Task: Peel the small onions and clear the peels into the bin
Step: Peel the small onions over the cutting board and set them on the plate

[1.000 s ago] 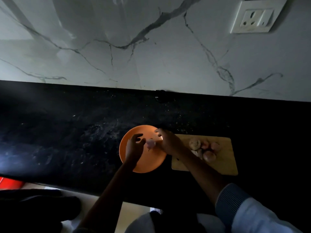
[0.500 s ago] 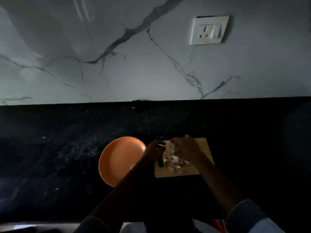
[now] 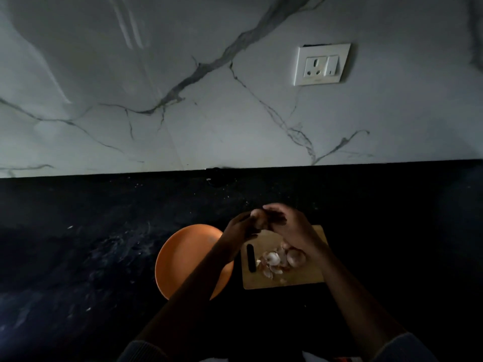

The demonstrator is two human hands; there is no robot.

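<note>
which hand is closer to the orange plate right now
Left. The left hand is raised just past the orange plate's upper right rim, gripping a small onion together with the right hand, which is farther right, above the wooden cutting board.

Black counter (image 3: pixel 78 244): orange plate (image 3: pixel 183 257), wooden board (image 3: pixel 300 279).

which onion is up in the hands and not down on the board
The small onion pinched between the left hand and right hand, raised above the cutting board. The other onions lie on the board among loose peels.
</note>
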